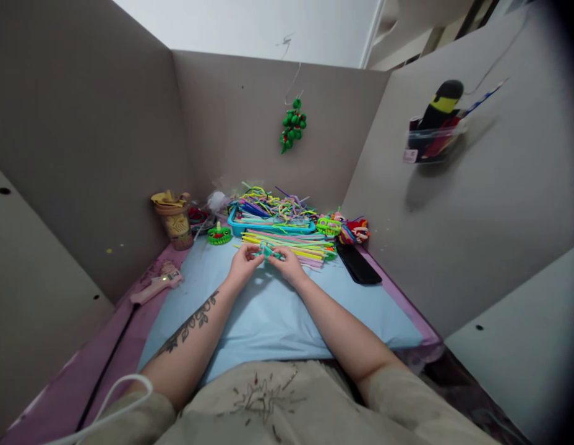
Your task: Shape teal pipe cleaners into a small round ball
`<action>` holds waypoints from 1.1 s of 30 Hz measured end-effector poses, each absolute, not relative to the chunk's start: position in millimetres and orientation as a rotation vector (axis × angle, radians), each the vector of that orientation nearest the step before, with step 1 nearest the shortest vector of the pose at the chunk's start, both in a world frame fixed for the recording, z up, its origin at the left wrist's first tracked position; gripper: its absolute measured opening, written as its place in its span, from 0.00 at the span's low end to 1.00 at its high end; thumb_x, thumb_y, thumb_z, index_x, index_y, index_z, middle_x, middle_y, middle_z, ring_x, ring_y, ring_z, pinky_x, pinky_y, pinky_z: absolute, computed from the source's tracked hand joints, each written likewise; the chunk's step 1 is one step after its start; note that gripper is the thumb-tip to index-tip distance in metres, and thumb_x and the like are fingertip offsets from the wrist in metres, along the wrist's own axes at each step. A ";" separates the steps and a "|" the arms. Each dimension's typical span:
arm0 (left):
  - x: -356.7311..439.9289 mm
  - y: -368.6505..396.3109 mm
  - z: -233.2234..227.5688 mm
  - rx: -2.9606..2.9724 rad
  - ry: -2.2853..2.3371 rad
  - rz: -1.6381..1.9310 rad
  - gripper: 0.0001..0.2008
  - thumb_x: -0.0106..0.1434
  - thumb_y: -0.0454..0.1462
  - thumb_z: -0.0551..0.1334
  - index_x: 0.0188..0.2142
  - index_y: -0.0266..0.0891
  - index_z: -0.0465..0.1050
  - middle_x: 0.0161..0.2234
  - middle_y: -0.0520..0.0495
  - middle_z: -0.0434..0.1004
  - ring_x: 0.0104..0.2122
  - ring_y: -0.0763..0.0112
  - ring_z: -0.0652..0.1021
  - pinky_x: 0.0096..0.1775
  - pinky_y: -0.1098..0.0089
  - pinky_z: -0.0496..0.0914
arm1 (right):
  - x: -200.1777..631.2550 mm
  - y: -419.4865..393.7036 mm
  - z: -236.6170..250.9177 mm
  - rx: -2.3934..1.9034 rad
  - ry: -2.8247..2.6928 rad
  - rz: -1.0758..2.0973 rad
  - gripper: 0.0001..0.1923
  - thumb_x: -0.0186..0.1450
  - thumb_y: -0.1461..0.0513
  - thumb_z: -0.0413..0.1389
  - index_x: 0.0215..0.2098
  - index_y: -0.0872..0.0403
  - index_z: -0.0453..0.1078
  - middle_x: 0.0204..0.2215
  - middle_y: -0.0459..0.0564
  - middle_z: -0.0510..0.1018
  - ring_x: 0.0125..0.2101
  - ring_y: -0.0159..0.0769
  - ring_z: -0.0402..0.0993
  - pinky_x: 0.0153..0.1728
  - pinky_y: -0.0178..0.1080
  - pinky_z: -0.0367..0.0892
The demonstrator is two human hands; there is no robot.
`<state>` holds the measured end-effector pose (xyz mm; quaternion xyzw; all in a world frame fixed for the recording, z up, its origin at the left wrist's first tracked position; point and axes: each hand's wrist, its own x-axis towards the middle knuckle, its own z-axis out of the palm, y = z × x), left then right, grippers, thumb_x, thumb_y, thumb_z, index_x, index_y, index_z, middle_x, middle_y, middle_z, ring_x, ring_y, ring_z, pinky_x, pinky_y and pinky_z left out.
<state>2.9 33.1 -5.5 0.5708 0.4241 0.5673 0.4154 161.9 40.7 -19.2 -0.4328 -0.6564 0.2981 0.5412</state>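
Near frame centre, left hand (245, 262) and right hand (289, 264) pinch small teal craft piece (267, 251) between fingertips, seemingly part-shaped, detail unclear. Just beyond, straight pipe cleaners (294, 241) lie unworked; upper centre, green hanging ornament (294, 126) looks finished.

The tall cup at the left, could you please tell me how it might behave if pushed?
The cup would probably tip readily, standing tall and narrowing toward its base. The yellow material above its rim might spill out.
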 end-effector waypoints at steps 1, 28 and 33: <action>2.6 33.9 -6.1 1.446 1.051 1.425 0.18 0.47 0.39 0.66 0.37 0.36 0.66 0.35 0.46 0.73 0.29 0.73 0.73 0.33 0.70 0.68 | 161.5 40.3 -19.7 -1.024 -1.544 0.735 0.12 0.52 0.55 0.60 0.32 0.52 0.69 0.37 0.49 0.73 0.41 0.40 0.69 0.45 0.43 0.63; 1.5 29.9 1.7 1.498 0.915 1.346 0.19 0.50 0.35 0.62 0.41 0.40 0.57 0.23 0.58 0.64 0.20 0.80 0.65 0.24 0.77 0.58 | 159.6 38.4 -18.0 -0.942 -1.624 0.805 0.11 0.50 0.54 0.62 0.25 0.53 0.69 0.41 0.52 0.73 0.45 0.41 0.68 0.48 0.44 0.61; 0.8 31.5 -0.2 1.510 0.985 1.342 0.17 0.50 0.33 0.60 0.40 0.40 0.57 0.24 0.59 0.61 0.19 0.81 0.63 0.24 0.77 0.58 | 160.1 39.1 -17.9 -0.956 -1.609 0.799 0.13 0.50 0.53 0.61 0.23 0.54 0.69 0.40 0.52 0.73 0.44 0.41 0.68 0.49 0.43 0.60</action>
